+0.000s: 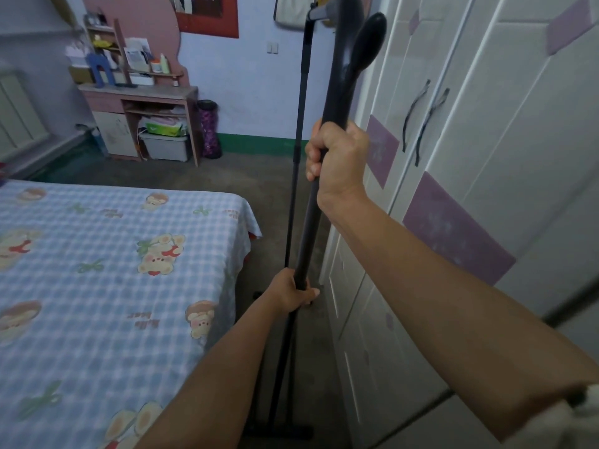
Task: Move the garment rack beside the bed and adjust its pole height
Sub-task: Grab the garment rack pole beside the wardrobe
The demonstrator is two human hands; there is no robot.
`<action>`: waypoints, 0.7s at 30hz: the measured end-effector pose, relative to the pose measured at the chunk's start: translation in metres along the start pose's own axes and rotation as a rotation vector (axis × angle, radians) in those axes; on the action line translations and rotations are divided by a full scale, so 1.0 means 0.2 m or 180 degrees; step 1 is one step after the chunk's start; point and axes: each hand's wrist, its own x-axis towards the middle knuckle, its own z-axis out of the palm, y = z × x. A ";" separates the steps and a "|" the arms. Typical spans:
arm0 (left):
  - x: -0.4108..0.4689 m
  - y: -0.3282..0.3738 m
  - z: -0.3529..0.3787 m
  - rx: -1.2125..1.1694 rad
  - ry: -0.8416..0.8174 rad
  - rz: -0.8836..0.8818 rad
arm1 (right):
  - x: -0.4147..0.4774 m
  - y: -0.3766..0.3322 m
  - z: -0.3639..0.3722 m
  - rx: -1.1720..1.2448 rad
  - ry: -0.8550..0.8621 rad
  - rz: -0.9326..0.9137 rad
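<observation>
The black garment rack stands in the narrow gap between the bed and the wardrobe. Its near upright pole runs from a floor foot up past the top of the view, where a side hook sticks out. My right hand is closed around this pole at chest height. My left hand grips the same pole lower down. The far upright pole rises behind, joined to a grey crossbar end at the top.
A white and lilac wardrobe with dark handles fills the right side. The bed with a blue checked cover lies left. At the far wall are a pink desk, a storage bin and a purple vase. Bare floor lies between.
</observation>
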 end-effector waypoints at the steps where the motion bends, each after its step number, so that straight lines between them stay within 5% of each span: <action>1: 0.03 0.00 -0.01 -0.0014 0.0005 0.0004 | 0.03 0.01 0.00 0.0005 0.0007 0.0006; 21: 0.94 0.01 -0.41 0.0003 0.0032 0.0067 | 0.87 0.45 0.14 -0.0087 0.0065 0.0024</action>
